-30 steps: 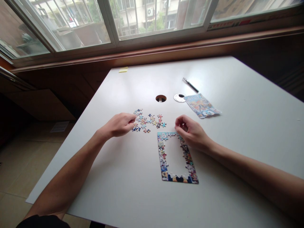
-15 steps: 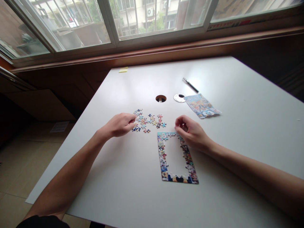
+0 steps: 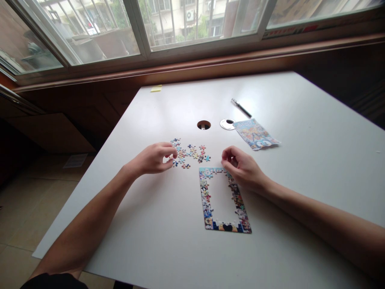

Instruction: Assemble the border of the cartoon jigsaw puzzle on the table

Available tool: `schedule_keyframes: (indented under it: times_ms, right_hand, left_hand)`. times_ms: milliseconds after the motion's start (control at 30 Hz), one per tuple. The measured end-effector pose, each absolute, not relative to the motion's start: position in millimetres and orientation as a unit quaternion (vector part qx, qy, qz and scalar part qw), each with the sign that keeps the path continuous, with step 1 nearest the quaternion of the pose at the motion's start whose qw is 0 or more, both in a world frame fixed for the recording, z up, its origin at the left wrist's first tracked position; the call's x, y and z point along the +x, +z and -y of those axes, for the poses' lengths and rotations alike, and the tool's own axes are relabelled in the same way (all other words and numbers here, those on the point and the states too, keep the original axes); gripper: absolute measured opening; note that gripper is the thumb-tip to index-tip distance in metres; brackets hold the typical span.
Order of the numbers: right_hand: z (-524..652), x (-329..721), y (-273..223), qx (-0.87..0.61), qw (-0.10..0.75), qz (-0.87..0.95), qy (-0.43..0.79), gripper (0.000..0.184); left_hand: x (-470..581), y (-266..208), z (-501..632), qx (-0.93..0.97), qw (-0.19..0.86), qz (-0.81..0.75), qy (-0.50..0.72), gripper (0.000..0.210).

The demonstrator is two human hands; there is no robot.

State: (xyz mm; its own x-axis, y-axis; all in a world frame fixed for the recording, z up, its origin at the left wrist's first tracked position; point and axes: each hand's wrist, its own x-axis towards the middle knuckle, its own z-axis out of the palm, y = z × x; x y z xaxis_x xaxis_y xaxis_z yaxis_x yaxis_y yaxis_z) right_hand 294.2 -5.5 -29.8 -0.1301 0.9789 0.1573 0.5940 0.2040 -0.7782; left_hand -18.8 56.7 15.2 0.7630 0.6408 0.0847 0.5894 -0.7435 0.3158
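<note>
At the left edge of a loose heap of small jigsaw puzzle pieces (image 3: 194, 151) is my left hand (image 3: 155, 157). Its thumb and forefinger are parted, with a few pieces visible by the fingertips. My right hand (image 3: 242, 165) rests near the top right corner of a rectangular puzzle border (image 3: 207, 208), covering part of it. The fingers of that hand are curled in, thumb against forefinger, and what they hold, if anything, is hidden. The border is a joined ring of colourful pieces with the bare white tabletop inside it.
A creased printed picture sheet (image 3: 255, 134) lies beyond my right hand, against a round metal cover (image 3: 226, 124). Further back is a dark pen (image 3: 241, 108). The white table (image 3: 168, 224) has a round cable hole (image 3: 203, 125) and a yellow sticky note (image 3: 156, 88) at its far edge.
My left thumb and forefinger have come apart, and the fingertips reach slightly further right over the loose pieces. My right hand and the puzzle border have stayed put.
</note>
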Motion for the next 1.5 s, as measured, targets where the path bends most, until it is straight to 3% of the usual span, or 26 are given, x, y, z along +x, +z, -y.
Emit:
schedule_keyframes:
  times_ms: [333, 633, 1500]
  right_hand:
    - [5.1, 294.5, -31.3, -0.565, 0.340, 0.696, 0.283, 0.005]
    - [5.3, 294.3, -31.4, -0.564, 0.345, 0.695, 0.282, 0.005]
    - [4.4, 293.4, -31.0, -0.562, 0.346, 0.698, 0.278, 0.004]
  left_hand:
    - [-16.1, 8.2, -60.4, 0.956, 0.089, -0.249, 0.131, 0.015]
    - [-16.6, 7.4, -60.2, 0.942, 0.058, -0.298, 0.140, 0.008]
    - [-16.8, 8.5, -60.7, 0.926, 0.071, -0.359, 0.096, 0.014]
